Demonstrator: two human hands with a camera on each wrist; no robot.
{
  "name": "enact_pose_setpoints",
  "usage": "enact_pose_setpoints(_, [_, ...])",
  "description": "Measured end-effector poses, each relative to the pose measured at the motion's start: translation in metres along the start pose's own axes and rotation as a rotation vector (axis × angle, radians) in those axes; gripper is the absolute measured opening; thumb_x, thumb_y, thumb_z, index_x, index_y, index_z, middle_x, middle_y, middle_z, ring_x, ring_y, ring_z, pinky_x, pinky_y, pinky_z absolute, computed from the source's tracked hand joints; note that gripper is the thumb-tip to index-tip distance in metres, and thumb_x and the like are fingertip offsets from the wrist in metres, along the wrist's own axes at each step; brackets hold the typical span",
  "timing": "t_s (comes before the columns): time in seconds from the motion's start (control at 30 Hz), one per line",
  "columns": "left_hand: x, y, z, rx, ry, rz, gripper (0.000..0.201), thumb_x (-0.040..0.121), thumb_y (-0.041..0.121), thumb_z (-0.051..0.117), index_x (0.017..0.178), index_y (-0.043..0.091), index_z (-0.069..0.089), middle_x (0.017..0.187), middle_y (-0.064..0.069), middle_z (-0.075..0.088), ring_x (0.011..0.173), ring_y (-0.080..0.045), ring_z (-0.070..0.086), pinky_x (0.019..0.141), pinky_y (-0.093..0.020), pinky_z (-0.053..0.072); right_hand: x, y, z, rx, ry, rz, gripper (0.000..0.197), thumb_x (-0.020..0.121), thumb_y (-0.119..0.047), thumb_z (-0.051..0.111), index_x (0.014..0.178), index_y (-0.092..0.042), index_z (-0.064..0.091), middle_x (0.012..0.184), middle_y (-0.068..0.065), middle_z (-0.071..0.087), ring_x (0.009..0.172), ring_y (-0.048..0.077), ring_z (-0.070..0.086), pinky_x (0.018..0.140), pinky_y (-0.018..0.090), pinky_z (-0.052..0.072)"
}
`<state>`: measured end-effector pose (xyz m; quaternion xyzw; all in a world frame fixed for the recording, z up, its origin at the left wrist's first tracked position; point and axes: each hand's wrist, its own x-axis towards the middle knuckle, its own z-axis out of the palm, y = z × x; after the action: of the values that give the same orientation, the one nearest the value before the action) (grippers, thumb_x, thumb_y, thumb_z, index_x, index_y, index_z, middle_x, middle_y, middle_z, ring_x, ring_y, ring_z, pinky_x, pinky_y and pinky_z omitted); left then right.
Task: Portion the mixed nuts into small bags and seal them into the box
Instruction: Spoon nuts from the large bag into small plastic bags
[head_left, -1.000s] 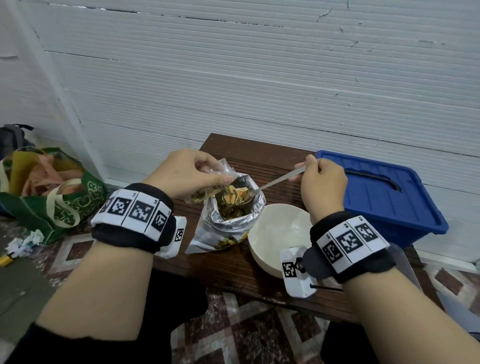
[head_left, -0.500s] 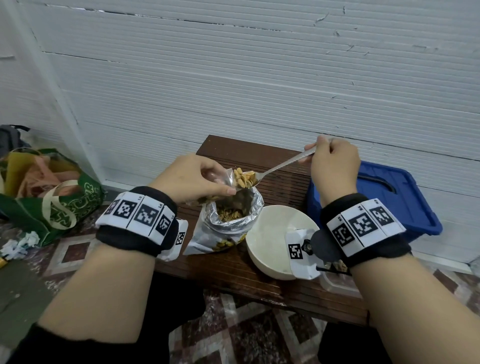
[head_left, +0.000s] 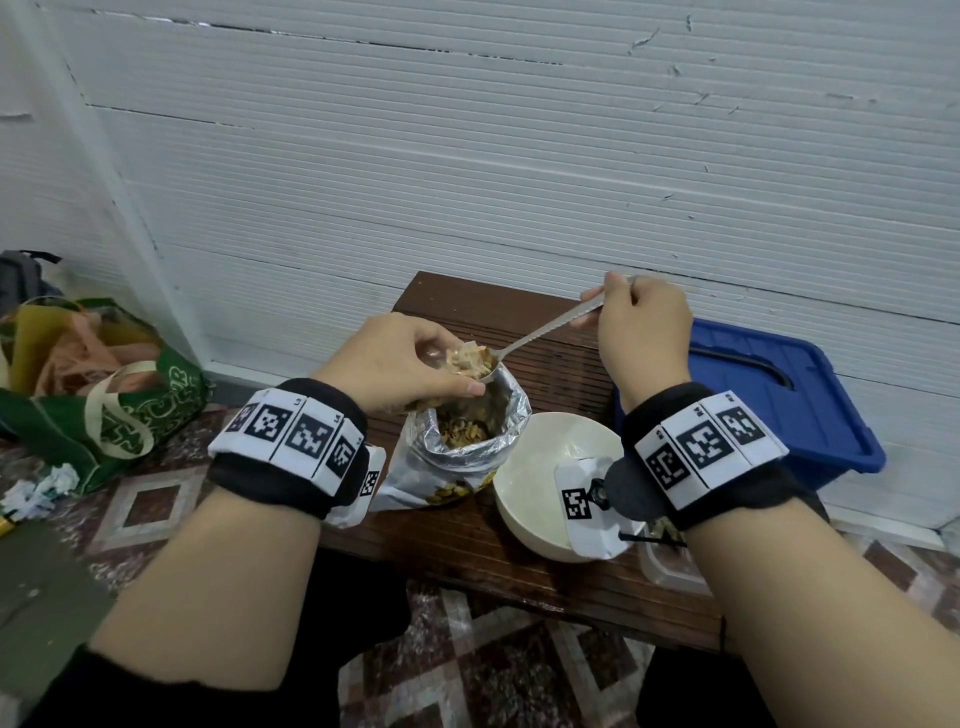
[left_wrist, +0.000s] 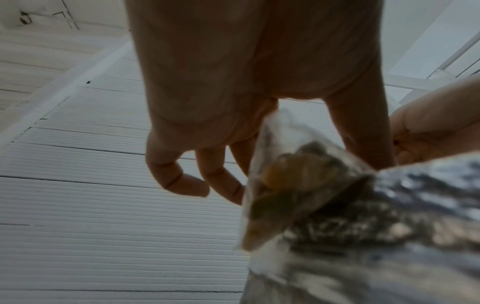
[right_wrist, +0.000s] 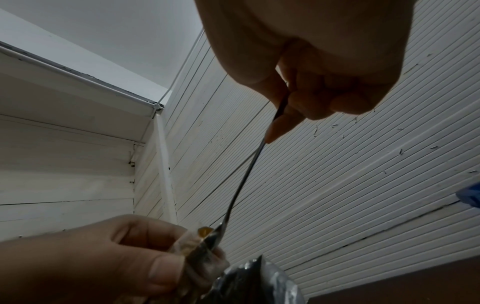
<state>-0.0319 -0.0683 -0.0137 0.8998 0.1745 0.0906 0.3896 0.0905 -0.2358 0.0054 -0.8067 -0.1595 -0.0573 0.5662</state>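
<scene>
A foil bag of mixed nuts (head_left: 467, 441) stands open on the brown wooden bench (head_left: 467, 540). Just above its mouth my left hand (head_left: 400, 364) pinches a small clear bag (left_wrist: 283, 164) between thumb and fingers; the bag holds a few nuts. My right hand (head_left: 639, 332) grips the handle of a metal spoon (head_left: 545, 330). The spoon's bowl, heaped with nuts (head_left: 467, 359), sits at the small bag's mouth. In the right wrist view the spoon (right_wrist: 244, 179) runs down to the small bag (right_wrist: 192, 244). The blue box (head_left: 769, 400) with its lid on stands at the right.
A white bowl (head_left: 530, 483) sits on the bench between the foil bag and the blue box. A clear plastic tub (head_left: 670, 561) shows under my right wrist. A green shopping bag (head_left: 104, 395) and crumpled paper (head_left: 41, 483) lie on the tiled floor at left. A white wall stands behind.
My right hand lifted the spoon, loaded with nuts, out of the foil bag and up to the small bag's mouth. My left hand rose slightly with the small bag.
</scene>
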Motion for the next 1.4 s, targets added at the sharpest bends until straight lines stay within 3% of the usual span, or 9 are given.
enact_pose_setpoints(0.1, [0.000,0.001,0.003,-0.036,0.027,0.013,0.035,0.066,0.041,0.083,0.095,0.031,0.067,0.089,0.013,0.067,0.071,0.000,0.059,0.054,-0.010,0.041,-0.003,-0.002,0.004,0.053,-0.018,-0.021,0.037,0.102,-0.024,0.040,0.081,-0.015,0.069,0.056,-0.009,0.062,0.055,-0.004,0.056,0.054,0.006,0.040])
enact_pose_setpoints(0.2, [0.002,0.001,0.005,-0.031,0.074,0.031,0.033,0.067,0.046,0.081,0.094,0.031,0.067,0.091,0.014,0.065,0.080,-0.003,0.060,0.063,-0.020,0.048,-0.007,-0.005,0.006,0.148,-0.046,-0.134,0.034,0.102,-0.026,0.042,0.078,-0.022,0.067,0.064,-0.005,0.067,0.074,0.013,0.063,0.072,0.023,0.048])
enact_pose_setpoints(0.4, [0.005,-0.002,0.001,-0.099,0.157,-0.005,0.026,0.075,0.042,0.076,0.093,0.028,0.064,0.088,0.009,0.062,0.077,0.001,0.056,0.044,-0.003,0.040,-0.012,-0.010,-0.008,0.299,0.011,-0.371,0.027,0.102,-0.017,0.044,0.089,-0.009,0.067,0.078,-0.011,0.065,0.065,-0.008,0.055,0.068,0.010,0.040])
enact_pose_setpoints(0.53, [0.005,-0.007,-0.004,-0.147,0.187,-0.046,0.024,0.073,0.046,0.076,0.088,0.030,0.065,0.089,0.008,0.064,0.082,-0.005,0.061,0.047,-0.014,0.048,-0.008,-0.003,-0.017,0.325,0.155,-0.321,0.029,0.102,-0.023,0.044,0.082,-0.019,0.065,0.077,-0.006,0.067,0.061,-0.004,0.055,0.067,0.021,0.042])
enact_pose_setpoints(0.67, [0.004,-0.008,-0.008,-0.156,0.208,-0.049,0.020,0.075,0.042,0.077,0.085,0.030,0.064,0.084,0.012,0.064,0.081,0.001,0.059,0.062,-0.015,0.042,-0.013,0.007,-0.021,0.261,0.237,-0.214,0.033,0.101,-0.024,0.045,0.075,-0.018,0.064,0.065,-0.011,0.063,0.057,-0.004,0.057,0.064,0.015,0.043])
enact_pose_setpoints(0.8, [0.003,-0.007,-0.008,-0.150,0.198,-0.051,0.019,0.077,0.041,0.076,0.087,0.029,0.065,0.083,0.012,0.064,0.080,0.003,0.058,0.062,-0.014,0.040,-0.031,0.020,-0.008,0.071,0.069,-0.209,0.032,0.100,-0.025,0.048,0.077,-0.017,0.068,0.061,-0.012,0.062,0.060,-0.010,0.056,0.061,0.003,0.037])
enact_pose_setpoints(1.03, [0.003,-0.009,-0.007,-0.144,0.180,-0.036,0.026,0.077,0.042,0.076,0.094,0.024,0.069,0.089,0.007,0.067,0.087,-0.002,0.062,0.067,-0.015,0.043,-0.051,0.050,0.021,-0.135,-0.125,-0.162,0.030,0.097,-0.039,0.049,0.088,-0.020,0.070,0.063,-0.007,0.060,0.061,0.010,0.054,0.069,0.031,0.045])
enact_pose_setpoints(1.27, [0.005,-0.012,-0.007,-0.121,0.160,-0.033,0.028,0.075,0.044,0.076,0.094,0.025,0.069,0.092,0.004,0.070,0.092,-0.007,0.064,0.080,-0.024,0.050,-0.045,0.045,0.026,-0.227,-0.262,-0.075,0.025,0.092,-0.042,0.058,0.087,-0.020,0.069,0.070,-0.012,0.060,0.070,0.003,0.055,0.063,0.023,0.041])
enact_pose_setpoints(1.4, [0.005,-0.013,-0.007,-0.134,0.155,-0.033,0.031,0.074,0.045,0.076,0.096,0.025,0.070,0.092,0.005,0.071,0.092,-0.007,0.065,0.086,-0.029,0.052,-0.042,0.049,0.026,-0.239,-0.339,-0.002,0.010,0.083,-0.037,0.070,0.085,-0.027,0.068,0.075,-0.010,0.065,0.074,0.005,0.059,0.073,0.028,0.051])
